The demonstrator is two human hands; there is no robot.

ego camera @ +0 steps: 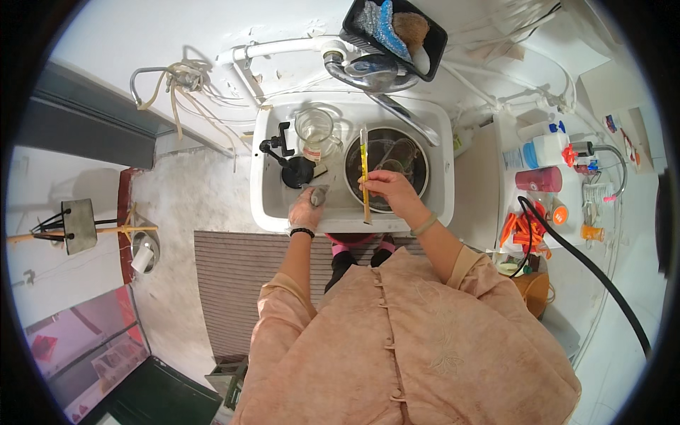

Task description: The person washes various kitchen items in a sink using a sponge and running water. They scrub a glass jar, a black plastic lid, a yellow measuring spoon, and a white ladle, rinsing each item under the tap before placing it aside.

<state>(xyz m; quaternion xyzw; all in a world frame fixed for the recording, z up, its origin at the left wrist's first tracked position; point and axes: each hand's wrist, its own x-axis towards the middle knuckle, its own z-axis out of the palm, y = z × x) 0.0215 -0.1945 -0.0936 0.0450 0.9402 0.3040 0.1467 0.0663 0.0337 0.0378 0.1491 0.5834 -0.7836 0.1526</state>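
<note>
My right hand (390,191) pinches a long, thin yellow-and-clear stick-shaped packet (364,164) upright in the view, over the left edge of a round dark basin (353,183). Inside the basin lie glass pieces, hard to make out. Wearing a thin clear glove, my left hand (306,208) grips a small grey scrubbing pad (319,196) above the front left of the white sink (340,223). A glass mug (313,127) stands at the sink's back left. In front of it is a black stand (297,172) with a round base and a clamp.
A chrome faucet (406,118) reaches over the sink from the back. Above it hangs a black caddy (348,21) with scrubbers. On the right, a white shelf (491,196) carries bottles, a pink cup and orange gloves (512,231). A black cable (595,271) crosses the right side.
</note>
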